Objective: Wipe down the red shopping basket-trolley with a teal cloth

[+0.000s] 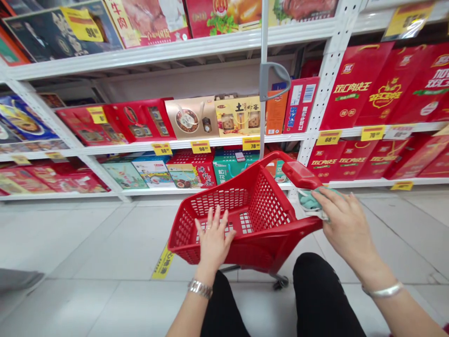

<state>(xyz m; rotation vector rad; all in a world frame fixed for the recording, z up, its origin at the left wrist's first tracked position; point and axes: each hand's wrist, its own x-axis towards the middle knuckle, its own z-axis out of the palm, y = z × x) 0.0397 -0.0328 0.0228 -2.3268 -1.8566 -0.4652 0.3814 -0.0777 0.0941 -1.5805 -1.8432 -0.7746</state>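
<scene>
A red plastic shopping cart (238,243) with a latticed basket stands in front of me, nothing lying in it that I can see. Over its near rim, my left hand (215,238) is open with fingers spread toward the inside of the basket. A watch with a metal band is on that wrist. My right hand (342,220) is closed over a pale green cloth (309,200) at the cart's handle (303,175). The cloth bunches out past the fingertips, and the bar beneath it is hidden. A silver bangle circles the right wrist.
White shelving (196,51) crosses the back, stocked with boxed goods and red gift bags (356,86). Yellow price tags (201,147) line its edges. A pale upright pole (264,42) with a grey hook rises behind the cart. A yellow floor sticker (163,264) lies left of it.
</scene>
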